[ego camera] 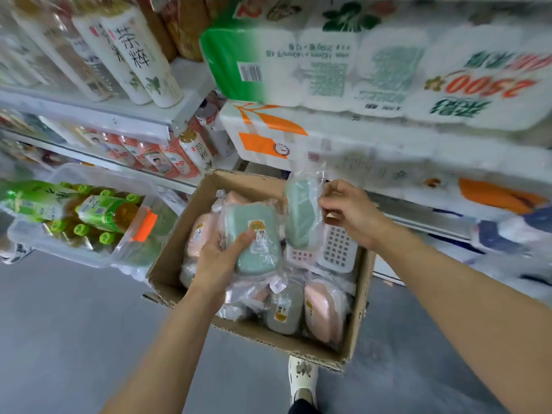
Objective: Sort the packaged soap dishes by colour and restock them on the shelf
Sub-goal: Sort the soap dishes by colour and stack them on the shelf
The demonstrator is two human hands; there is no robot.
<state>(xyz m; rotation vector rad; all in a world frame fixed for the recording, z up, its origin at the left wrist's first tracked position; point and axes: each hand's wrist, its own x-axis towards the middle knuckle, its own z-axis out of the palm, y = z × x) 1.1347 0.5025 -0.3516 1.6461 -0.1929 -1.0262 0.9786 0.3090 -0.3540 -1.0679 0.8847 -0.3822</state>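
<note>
Green soap dishes [257, 246] in both hands [219, 258], above cardboard box [167, 258] rim.

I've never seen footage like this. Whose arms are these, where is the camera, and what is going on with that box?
There is no machine here. A person wears a camera on the head, so you look down along their own arms. On the grey floor stands a cardboard box full of plastic-wrapped soap dishes, pink and green. The left hand grips one green soap dish over the box. The right hand pinches the wrapper of a second green dish, held upright. Behind are shop shelves with paper-roll packs and bottles; a clear tub of green-capped bottles sits to the left.
</note>
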